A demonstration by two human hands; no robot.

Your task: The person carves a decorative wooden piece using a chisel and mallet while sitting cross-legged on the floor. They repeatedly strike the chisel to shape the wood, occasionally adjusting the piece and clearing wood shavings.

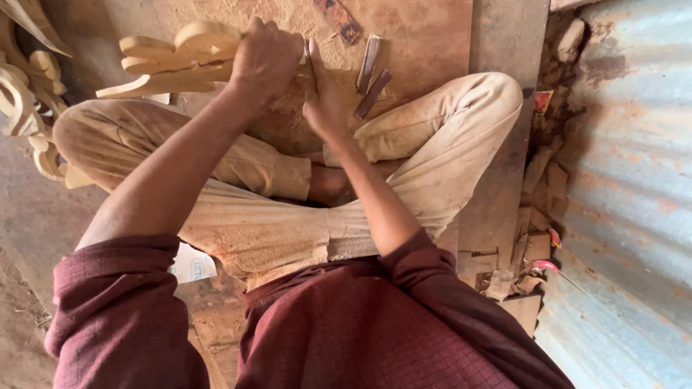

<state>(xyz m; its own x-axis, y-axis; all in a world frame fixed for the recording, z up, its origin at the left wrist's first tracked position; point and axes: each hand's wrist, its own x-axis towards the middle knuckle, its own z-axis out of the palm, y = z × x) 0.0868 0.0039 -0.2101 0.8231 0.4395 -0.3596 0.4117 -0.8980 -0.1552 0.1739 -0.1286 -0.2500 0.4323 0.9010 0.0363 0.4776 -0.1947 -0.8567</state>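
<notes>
left hand (265,61) fingers gripping wooden cutout (176,57) at 11 o'clock | right hand (324,97) closing on a barely visible tool; judging shape cut, smoothing unfinished | more cutouts (29,101) lying at 9 o'clock

- This is looking like a small woodcarving workshop, with the person sitting cross-legged on the floor (43,216) rather than at a bench.
- Sawdust (411,29) is lying thick over the wooden board (497,144) under the legs, and dust is coating the pale trousers (281,230).
- A carved wooden piece (173,57) with rounded lobes is being gripped and worked on.
- More carved wooden shapes (25,94) are piling up at the left edge.
- Two dark narrow tools (371,75) are lying in the dust.
- Wood offcuts (537,238) are gathering along a rusting corrugated metal sheet (627,180) at the right.
</notes>
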